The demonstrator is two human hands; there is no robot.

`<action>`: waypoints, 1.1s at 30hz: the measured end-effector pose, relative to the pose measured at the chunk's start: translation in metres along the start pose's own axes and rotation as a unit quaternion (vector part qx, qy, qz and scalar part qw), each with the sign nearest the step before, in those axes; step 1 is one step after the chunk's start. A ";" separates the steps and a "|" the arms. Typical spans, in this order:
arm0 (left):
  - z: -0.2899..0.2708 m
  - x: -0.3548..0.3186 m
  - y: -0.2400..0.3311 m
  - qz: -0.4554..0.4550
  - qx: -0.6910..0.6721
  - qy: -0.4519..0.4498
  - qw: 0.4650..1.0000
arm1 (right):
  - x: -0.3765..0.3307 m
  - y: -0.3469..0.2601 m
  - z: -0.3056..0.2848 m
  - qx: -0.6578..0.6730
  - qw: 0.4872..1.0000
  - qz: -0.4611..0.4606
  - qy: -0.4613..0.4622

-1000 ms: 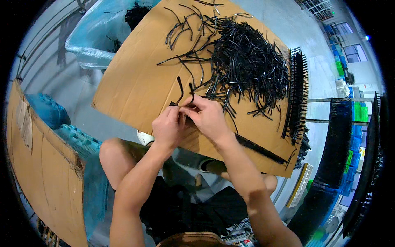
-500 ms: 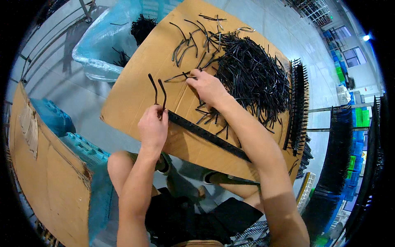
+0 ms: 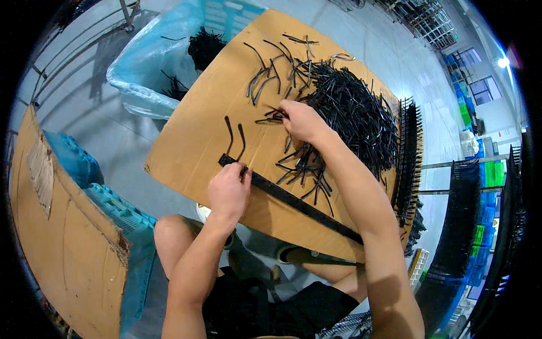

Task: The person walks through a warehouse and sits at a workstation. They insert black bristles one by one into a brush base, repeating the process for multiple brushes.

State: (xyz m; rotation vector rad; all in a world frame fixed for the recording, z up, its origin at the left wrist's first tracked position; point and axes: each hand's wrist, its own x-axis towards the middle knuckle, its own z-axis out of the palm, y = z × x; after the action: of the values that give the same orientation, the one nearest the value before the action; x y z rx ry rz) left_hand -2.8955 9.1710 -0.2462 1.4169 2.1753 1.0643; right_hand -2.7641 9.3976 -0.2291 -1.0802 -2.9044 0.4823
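Observation:
A long black bar (image 3: pixel 307 210) lies slantwise across the near part of the cardboard sheet (image 3: pixel 192 118). Two thin bent black rods (image 3: pixel 230 134) stick up from its left end. My left hand (image 3: pixel 229 193) is closed around the bar just beside them. Farther right, my right hand (image 3: pixel 306 120) pinches a thin black rod (image 3: pixel 274 117) at the left edge of a big heap of similar rods (image 3: pixel 358 110); its fingertips are partly hidden. Loose rods (image 3: pixel 265 70) are strewn left of the heap, and others (image 3: pixel 307 175) spread out in front of it.
Bars fitted with rows of rods (image 3: pixel 407 161) lie along the cardboard's right edge. At the far left stands a blue crate (image 3: pixel 132 93) lined with clear plastic, black rods inside. More cardboard (image 3: pixel 68 226) covers blue crates on the near left. Racks hung with black pieces (image 3: pixel 454 217) stand right.
My left hand has slid along the bar, away from its left end, uncovering that end and the two rods' bases. My right hand still works at the heap's left edge. The whole view has shifted slightly.

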 end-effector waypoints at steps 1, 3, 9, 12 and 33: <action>-0.001 -0.001 0.000 0.003 -0.004 -0.004 1.000 | 0.005 -0.005 0.000 -0.066 0.998 -0.009 -0.022; -0.003 -0.002 0.002 0.000 -0.002 -0.013 1.000 | 0.009 -0.016 0.002 -0.162 0.986 0.005 -0.041; -0.007 0.003 0.000 -0.049 -0.054 0.004 0.997 | -0.006 -0.020 0.000 -0.010 0.999 -0.018 0.044; -0.004 0.000 -0.004 -0.111 -0.092 0.017 0.989 | -0.027 -0.047 0.007 0.189 0.972 0.001 0.136; 0.013 -0.008 -0.008 0.100 -0.007 0.090 0.991 | -0.092 -0.118 0.042 0.547 0.812 0.141 0.145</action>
State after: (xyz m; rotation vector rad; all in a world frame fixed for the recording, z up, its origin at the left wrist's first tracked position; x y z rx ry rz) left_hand -2.8887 9.1678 -0.2618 1.6166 2.1764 1.3209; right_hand -2.7740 9.2431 -0.2261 -1.1428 -1.6411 1.5423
